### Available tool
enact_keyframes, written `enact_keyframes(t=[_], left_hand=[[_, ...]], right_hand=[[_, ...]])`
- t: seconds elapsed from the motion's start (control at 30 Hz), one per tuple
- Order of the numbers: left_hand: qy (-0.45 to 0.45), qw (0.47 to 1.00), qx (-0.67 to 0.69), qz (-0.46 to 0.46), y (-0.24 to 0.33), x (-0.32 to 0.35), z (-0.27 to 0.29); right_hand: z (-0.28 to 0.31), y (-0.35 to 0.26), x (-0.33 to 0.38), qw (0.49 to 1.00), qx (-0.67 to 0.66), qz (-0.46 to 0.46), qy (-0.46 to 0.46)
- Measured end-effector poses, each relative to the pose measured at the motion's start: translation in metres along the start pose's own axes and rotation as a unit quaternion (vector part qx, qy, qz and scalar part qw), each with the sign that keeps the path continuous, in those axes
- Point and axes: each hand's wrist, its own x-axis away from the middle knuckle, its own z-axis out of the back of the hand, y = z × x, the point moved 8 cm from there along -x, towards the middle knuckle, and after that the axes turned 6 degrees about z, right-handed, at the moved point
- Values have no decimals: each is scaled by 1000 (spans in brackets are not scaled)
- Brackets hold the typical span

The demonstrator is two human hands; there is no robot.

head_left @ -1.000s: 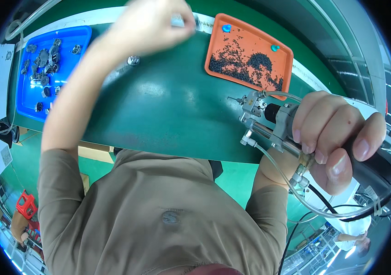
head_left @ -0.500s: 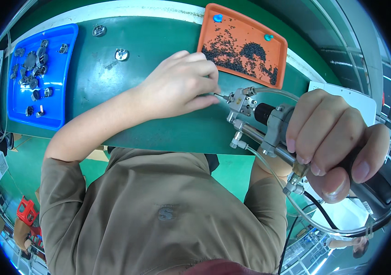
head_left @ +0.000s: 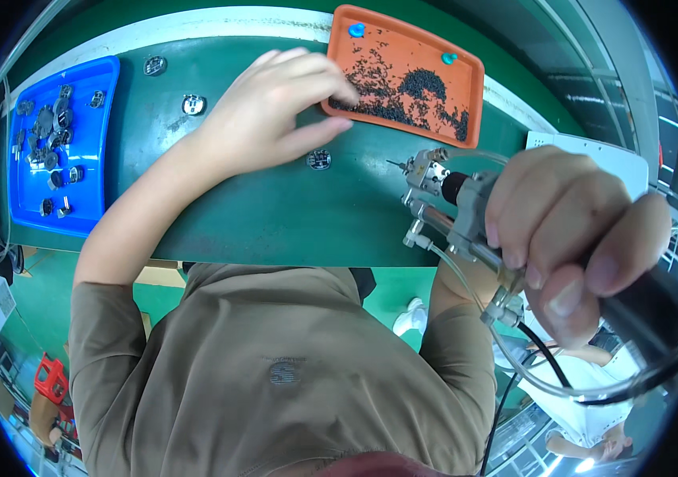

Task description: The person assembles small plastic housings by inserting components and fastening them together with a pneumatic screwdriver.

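My right hand (head_left: 577, 226) is wrapped round a metal dispensing valve (head_left: 444, 191) with a thin needle tip, clear tubes and a black body. Its needle points left over the green table. My left hand (head_left: 279, 103) is open, thumb apart from the fingers, nothing seen in it. Its fingertips, blurred, reach over the left edge of an orange tray (head_left: 470, 95) strewn with tiny black parts (head_left: 422, 83). Beside the thumb, on the table, lies a round dark part (head_left: 319, 160) with silver detail. Two similar round parts (head_left: 193, 104) lie farther left.
A blue tray (head_left: 96, 187) with several round metal parts (head_left: 53, 127) stands at the left of the green table (head_left: 259, 230). Blue-green knobs (head_left: 449, 58) sit in the orange tray. Tubes and a black cable (head_left: 546, 350) hang below my right hand. A person in white is at the lower right.
My left hand has moved from the needle tip up and left to the orange tray's edge, uncovering the round part on the table. The valve in my right hand has barely shifted.
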Motion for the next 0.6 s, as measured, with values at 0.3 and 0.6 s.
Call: enact_keyframes(t=[0.3,0.6], left_hand=[[-88,990,38,-104,11,37,-14],[-81,993,37,-75,-3,44,-20]], right_hand=[[7,10,3,998,-31,12,45],[-12,33,-10,997,-71,25,29]])
